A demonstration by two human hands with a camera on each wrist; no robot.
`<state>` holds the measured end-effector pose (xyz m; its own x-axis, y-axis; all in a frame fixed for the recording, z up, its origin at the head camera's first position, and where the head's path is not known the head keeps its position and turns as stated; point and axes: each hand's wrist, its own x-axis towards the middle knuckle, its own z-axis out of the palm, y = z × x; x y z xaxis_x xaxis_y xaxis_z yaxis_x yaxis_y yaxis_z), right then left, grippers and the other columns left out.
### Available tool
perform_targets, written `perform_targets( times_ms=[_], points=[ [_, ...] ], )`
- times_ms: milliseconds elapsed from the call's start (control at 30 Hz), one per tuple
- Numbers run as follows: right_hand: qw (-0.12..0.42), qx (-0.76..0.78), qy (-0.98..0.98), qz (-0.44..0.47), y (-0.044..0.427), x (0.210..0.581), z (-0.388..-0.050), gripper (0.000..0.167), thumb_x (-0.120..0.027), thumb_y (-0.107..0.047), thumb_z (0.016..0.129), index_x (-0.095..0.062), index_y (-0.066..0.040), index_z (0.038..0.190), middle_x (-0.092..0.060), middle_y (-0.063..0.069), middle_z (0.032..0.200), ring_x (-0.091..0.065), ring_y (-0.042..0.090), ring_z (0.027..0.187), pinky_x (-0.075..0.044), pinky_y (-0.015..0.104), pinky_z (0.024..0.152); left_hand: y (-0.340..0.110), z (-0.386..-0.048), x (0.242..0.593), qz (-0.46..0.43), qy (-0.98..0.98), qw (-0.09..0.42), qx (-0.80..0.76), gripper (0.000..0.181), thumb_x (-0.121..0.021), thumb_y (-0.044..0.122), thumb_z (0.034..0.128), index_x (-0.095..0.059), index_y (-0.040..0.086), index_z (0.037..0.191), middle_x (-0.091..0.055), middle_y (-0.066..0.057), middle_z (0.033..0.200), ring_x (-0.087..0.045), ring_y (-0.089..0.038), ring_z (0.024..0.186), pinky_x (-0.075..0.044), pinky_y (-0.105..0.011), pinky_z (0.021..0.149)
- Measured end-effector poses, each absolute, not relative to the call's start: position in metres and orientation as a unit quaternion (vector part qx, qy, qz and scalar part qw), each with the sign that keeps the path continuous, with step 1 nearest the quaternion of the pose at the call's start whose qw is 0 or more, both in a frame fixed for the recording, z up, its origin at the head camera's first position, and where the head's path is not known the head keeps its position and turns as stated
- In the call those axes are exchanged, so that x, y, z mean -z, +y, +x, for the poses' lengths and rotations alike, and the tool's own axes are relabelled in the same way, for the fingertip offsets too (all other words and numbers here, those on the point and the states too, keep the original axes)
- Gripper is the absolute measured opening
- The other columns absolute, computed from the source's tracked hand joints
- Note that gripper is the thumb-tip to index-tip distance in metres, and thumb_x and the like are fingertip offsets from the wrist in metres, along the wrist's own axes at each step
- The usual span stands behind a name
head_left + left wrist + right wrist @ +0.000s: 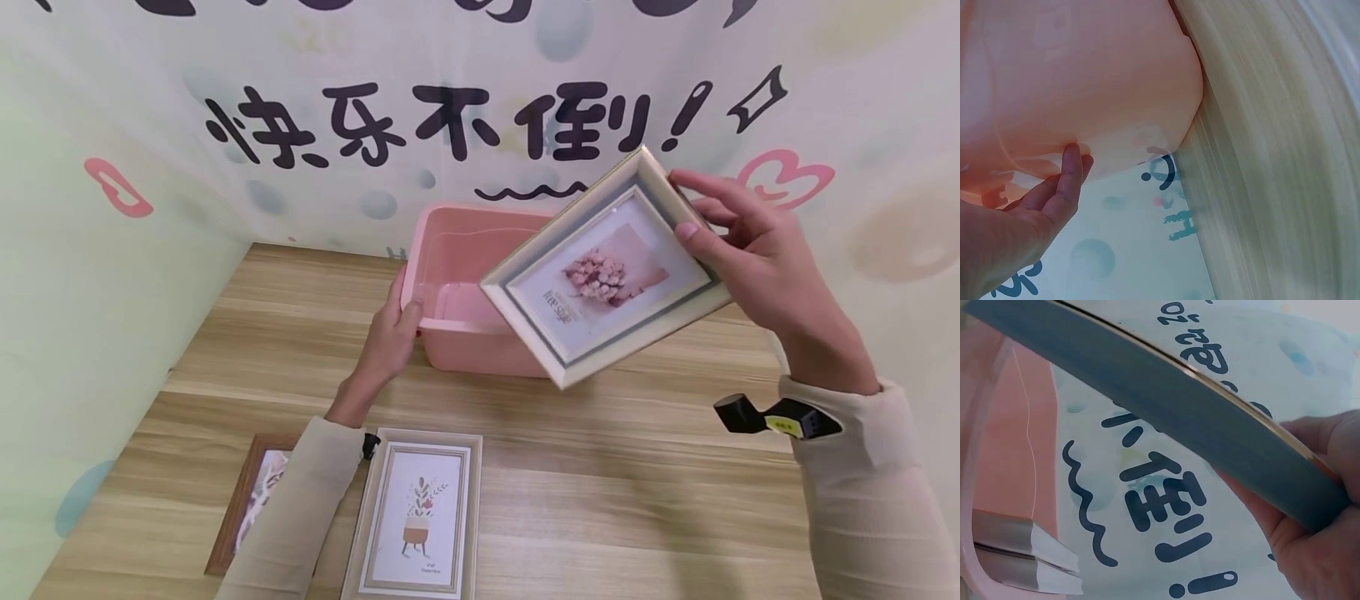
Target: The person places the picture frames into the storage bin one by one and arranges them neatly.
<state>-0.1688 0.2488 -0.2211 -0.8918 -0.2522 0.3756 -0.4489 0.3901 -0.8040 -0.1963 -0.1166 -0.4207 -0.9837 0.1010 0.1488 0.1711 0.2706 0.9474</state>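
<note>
A pink plastic bin [483, 350] stands at the back of the table, and the left hand [390, 329] grips its left rim. In the left wrist view, the fingers of that hand [1044, 209] touch the wall of the bin [1085, 75]. The right hand [780, 258] pinches the right end of a cream-and-grey picture frame [603, 283] showing pink flowers, held tilted over the bin's right part. From the right wrist, the picture frame [1147, 400] appears edge-on, thumb and fingers on opposite faces. It hides part of the bin's inside in the head view.
Nearer the front lie a beige frame with a plant picture [420, 517] and a brown frame [240, 500], partly under the left sleeve. Two grey-edged objects [1004, 534] show within the bin in the right wrist view. A printed curtain [337, 217] hangs behind.
</note>
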Motion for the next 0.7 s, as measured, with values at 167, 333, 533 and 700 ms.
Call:
perform_targets(
  times_ms=[167, 333, 533, 700],
  points=[
    [0.104, -0.571, -0.797, 0.165, 0.244, 0.22, -0.173, 0.048, -0.059, -0.004, 0.096, -0.055, -0.015, 0.143, -0.066, 0.002, 0.114, -0.069, 0.011, 0.087, -0.057, 0.02, 0.066, -0.116, -0.197, 0.421, -0.082, -0.797, 0.027, 0.598, 0.062, -0.033, 0.027, 0.1044, -0.009, 0.023, 0.161, -0.036, -0.014, 0.157, -0.053, -0.036, 0.12, -0.05, -0.054, 0.094],
    [0.103, -0.641, -0.744, 0.157, 0.238, 0.224, -0.181, 0.049, -0.058, -0.004, 0.097, -0.053, -0.016, 0.144, -0.061, 0.01, 0.113, -0.067, 0.017, 0.093, -0.057, 0.023, 0.069, -0.116, -0.197, 0.422, -0.082, -0.798, 0.032, 0.597, 0.061, -0.033, 0.024, 0.1038, -0.011, 0.024, 0.161, -0.037, -0.015, 0.156, -0.054, -0.04, 0.117, -0.051, -0.055, 0.092],
    [0.104, -0.664, -0.728, 0.136, 0.23, 0.237, -0.19, 0.051, -0.055, -0.002, 0.097, -0.049, -0.02, 0.145, -0.052, 0.015, 0.13, -0.062, 0.024, 0.107, -0.056, 0.027, 0.072, -0.113, -0.19, 0.405, -0.078, -0.799, 0.018, 0.596, 0.062, -0.033, 0.016, 0.1036, -0.009, 0.015, 0.161, -0.032, -0.021, 0.157, -0.049, -0.041, 0.125, -0.045, -0.058, 0.102],
    [0.111, -0.586, -0.797, 0.093, 0.222, 0.246, -0.198, 0.052, -0.05, -0.007, 0.1, -0.044, -0.029, 0.147, -0.046, 0.017, 0.138, -0.057, 0.032, 0.116, -0.053, 0.043, 0.081, -0.115, -0.196, 0.417, -0.077, -0.801, 0.024, 0.594, 0.061, -0.034, 0.02, 0.1047, -0.01, 0.017, 0.161, -0.031, -0.019, 0.158, -0.048, -0.038, 0.129, -0.042, -0.057, 0.105]
  ],
)
